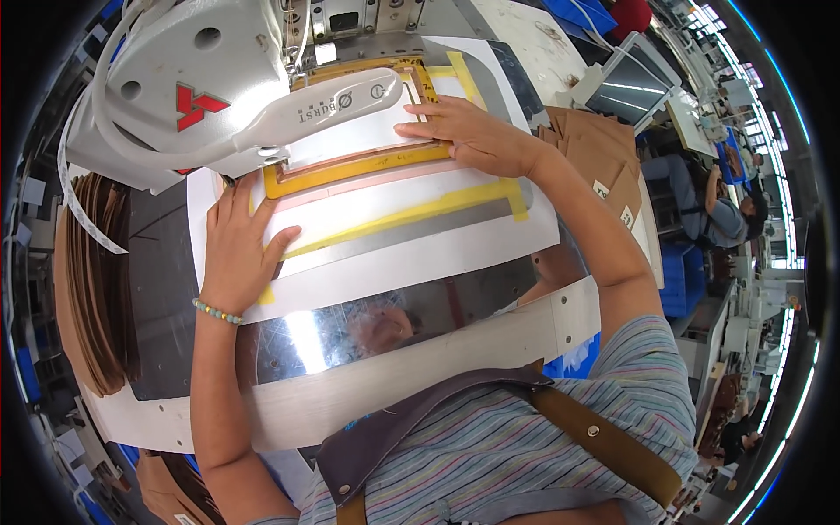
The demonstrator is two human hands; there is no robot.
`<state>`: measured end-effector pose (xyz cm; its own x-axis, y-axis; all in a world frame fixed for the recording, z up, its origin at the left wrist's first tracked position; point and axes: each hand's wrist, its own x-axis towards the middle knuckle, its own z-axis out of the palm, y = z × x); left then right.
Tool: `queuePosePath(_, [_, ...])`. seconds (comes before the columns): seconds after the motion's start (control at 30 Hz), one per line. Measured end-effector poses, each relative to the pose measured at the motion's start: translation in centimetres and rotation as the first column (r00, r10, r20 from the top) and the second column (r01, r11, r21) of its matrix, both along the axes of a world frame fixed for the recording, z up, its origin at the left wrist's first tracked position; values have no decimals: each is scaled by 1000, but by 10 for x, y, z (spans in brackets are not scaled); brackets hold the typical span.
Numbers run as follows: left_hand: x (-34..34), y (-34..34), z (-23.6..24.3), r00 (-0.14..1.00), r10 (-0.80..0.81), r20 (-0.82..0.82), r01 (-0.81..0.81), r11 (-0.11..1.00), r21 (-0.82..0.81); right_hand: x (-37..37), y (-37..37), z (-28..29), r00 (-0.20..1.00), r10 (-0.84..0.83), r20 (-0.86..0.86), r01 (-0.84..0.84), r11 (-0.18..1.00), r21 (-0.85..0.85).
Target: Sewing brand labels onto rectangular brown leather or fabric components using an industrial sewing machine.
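My left hand (234, 254) lies flat on a white sheet (420, 254), its fingers stretched toward the left corner of a yellow rectangular frame (367, 164). Its thumb points right, over the bare sheet. At the frame's right end, my right hand (490, 140) rests with fingers extended over the frame's edge and the white area inside. Yellow tape (394, 217) runs along the sheet in front of the frame, with a grey strip beside it. A pale sewing machine head (184, 79) and its white lamp (324, 109) hide part of the frame and my left fingertips.
Brown flat pieces stand in a stack (92, 289) at the left. More brown pieces (595, 153) lie at the right, near a tilted screen (626, 83). A shiny metal plate (394, 324) spans the table's front. A co-worker (726, 210) sits farther right.
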<state>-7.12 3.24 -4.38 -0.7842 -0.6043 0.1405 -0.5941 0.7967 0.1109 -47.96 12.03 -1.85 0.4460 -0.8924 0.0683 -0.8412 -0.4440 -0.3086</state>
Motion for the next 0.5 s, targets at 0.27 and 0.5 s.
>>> queuePosePath(0.27, [0, -3, -9, 999, 12, -40, -13, 1000, -25, -2, -2, -4, 996, -55, 68, 53, 998, 33])
queuePosePath(0.5, [0, -3, -8, 999, 6, -37, -7, 1000, -8, -2, -8, 10, 994, -25, 104, 14, 995, 102])
